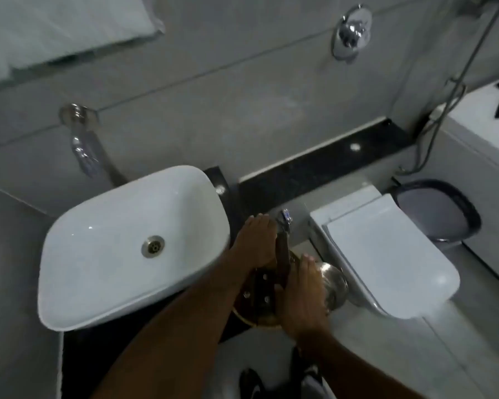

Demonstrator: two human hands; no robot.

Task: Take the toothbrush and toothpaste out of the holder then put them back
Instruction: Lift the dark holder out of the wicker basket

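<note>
The holder (258, 295) stands on the dark counter right of the basin. It has a round base, a dark plate with screws and a steel cup (334, 286). A dark upright strip (283, 251) rises from it, ending in a silvery-blue tip (285, 216). Blur hides whether this is the toothbrush or the toothpaste. My left hand (254, 243) lies flat against the strip's left side, fingers straight and together, thumb hidden. My right hand (300, 298) rests on the holder, thumb on the dark plate and fingers over the steel cup.
A white basin (104, 226) with a metal drain fills the left, under a wall tap (82, 151). A white toilet with its lid down (386, 254) stands to the right, a dark bin (441, 208) behind it. My shoes show at the bottom on the floor.
</note>
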